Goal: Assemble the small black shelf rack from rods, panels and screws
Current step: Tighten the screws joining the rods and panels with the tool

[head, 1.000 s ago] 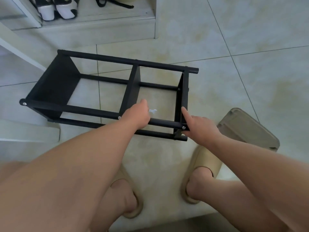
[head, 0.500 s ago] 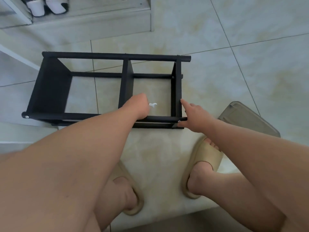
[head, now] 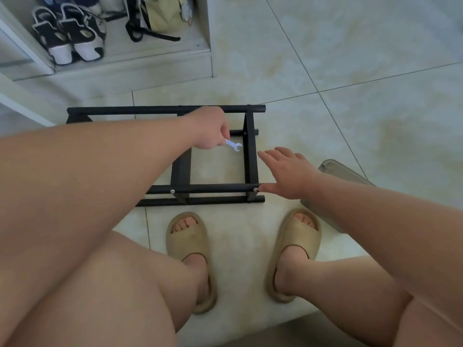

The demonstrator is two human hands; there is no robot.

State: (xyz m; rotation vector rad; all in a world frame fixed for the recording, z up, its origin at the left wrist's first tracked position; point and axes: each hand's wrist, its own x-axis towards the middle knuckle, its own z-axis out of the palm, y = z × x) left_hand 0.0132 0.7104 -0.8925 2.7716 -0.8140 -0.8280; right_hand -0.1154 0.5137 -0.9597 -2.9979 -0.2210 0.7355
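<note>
— Where did we find the rack [head: 213, 188]?

— We found it lying on its side on the tiled floor [head: 350, 58], its long rods running left to right, just beyond our feet in tan slippers [head: 188, 239].

— And what did our hands have hold of?

— Our left hand [head: 210, 128] hung over the far half of the rack, fingers curled round a small pale wrench [head: 234, 145]. The open end of the wrench pointed down and to the right, inside the rack's right-hand bay, close to the end panel [head: 250, 156]. We could not tell whether it touched anything.

— And the right hand?

— Our right hand [head: 290, 171] held nothing. Its fingers lay spread and nearly straight just outside the rack's right end. The thumb [head: 269, 188] touched the tip of the near upper rod, right beside a silver screw [head: 255, 189].

— Did we see other screws?

— We saw a second screw [head: 172, 191] on the same rod, where the middle panel [head: 181, 169] met it.

— What else lay around the rack?

— To the right of the rack, partly behind our right forearm, lay a grey translucent container [head: 345, 171]. Beyond the rack, towards its left end, a pair of black-and-white shoes [head: 67, 38] and a pale bag [head: 165, 13] with black straps sat on a low white shelf [head: 125, 68].
</note>
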